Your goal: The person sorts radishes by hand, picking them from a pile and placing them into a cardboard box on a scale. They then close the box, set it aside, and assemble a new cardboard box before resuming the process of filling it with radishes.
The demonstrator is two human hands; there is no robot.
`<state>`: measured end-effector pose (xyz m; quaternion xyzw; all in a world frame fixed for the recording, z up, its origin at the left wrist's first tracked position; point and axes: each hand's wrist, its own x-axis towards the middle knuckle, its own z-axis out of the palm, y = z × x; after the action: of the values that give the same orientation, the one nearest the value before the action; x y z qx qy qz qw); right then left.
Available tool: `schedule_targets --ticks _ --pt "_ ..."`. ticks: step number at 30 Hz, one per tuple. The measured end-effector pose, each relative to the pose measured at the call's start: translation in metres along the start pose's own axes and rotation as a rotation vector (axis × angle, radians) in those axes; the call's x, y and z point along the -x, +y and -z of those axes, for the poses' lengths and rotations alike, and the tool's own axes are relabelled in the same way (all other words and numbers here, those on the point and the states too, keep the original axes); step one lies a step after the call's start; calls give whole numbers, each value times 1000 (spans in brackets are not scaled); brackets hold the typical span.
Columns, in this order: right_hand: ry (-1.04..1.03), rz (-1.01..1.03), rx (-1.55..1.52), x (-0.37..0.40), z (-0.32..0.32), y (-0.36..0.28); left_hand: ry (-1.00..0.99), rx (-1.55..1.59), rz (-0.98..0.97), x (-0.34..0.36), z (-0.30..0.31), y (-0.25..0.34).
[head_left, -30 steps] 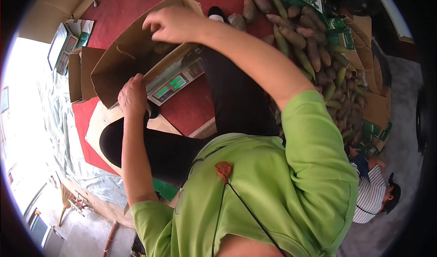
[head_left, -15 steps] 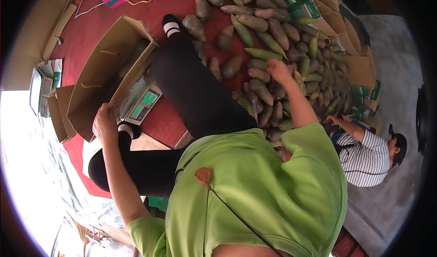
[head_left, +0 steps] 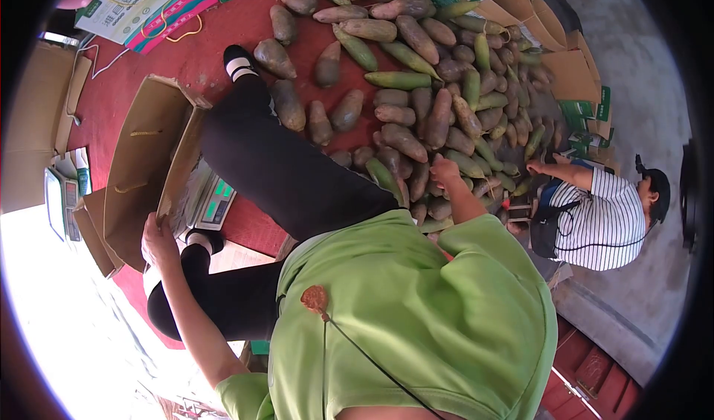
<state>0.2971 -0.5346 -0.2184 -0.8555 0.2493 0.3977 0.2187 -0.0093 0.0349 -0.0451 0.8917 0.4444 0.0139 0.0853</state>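
Observation:
At the left, my left hand (head_left: 158, 243) is closed on the near edge of an open cardboard box (head_left: 141, 145), which stands tilted with its mouth towards me. The box sits over a digital scale (head_left: 216, 204) with a lit green display. My right hand (head_left: 446, 173) is low over a big pile of radishes (head_left: 403, 142), some brown-purple and some green. Its fingers are bent downwards among the radishes, and their tips are hard to make out. A long green radish (head_left: 398, 80) lies farther up the pile.
Beyond my foot stands a printed carton (head_left: 149, 7) with rope handles. A second scale (head_left: 63, 200) is at the far left. Flattened cartons (head_left: 576, 78) border the pile at the right, where a person in a striped shirt (head_left: 599, 223) reaches towards the radishes. Red carpet (head_left: 201, 70) lies underneath.
My right hand has moved down the pile, nearer to my body. My left hand stays on the box edge. The view has shifted, and the other person's arm remains stretched towards the pile.

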Motion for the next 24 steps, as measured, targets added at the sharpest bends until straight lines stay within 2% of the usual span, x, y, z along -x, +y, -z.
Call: schedule_targets --ticks 1,3,4,6,7,9,15,17,22,24 --pt "0 -3 -5 -14 3 8 6 -1 1 0 1 0" --pt "-74 298 682 -47 13 26 9 -3 -1 0 0 -1" --pt "-76 297 680 -41 14 23 -10 -2 9 -1 -3 -4" --pt "88 -34 -252 -11 16 1 -27 -4 19 -2 -6 -10" --pt "85 -35 -252 -4 15 -7 -31 -2 12 -2 -7 -13" --pt "215 16 -390 3 14 -16 -36 -3 6 -2 -11 -17" --pt "293 92 -647 -36 13 -22 -25 -9 53 -1 -11 -15" --pt "295 87 -643 -37 17 -31 -75 -35 56 -1 -9 -14" --pt "295 48 -750 -54 5 -44 -51 -11 41 -2 -14 -23" --pt "324 43 -632 -76 1 -34 -56 -1 37 -2 -15 -23"
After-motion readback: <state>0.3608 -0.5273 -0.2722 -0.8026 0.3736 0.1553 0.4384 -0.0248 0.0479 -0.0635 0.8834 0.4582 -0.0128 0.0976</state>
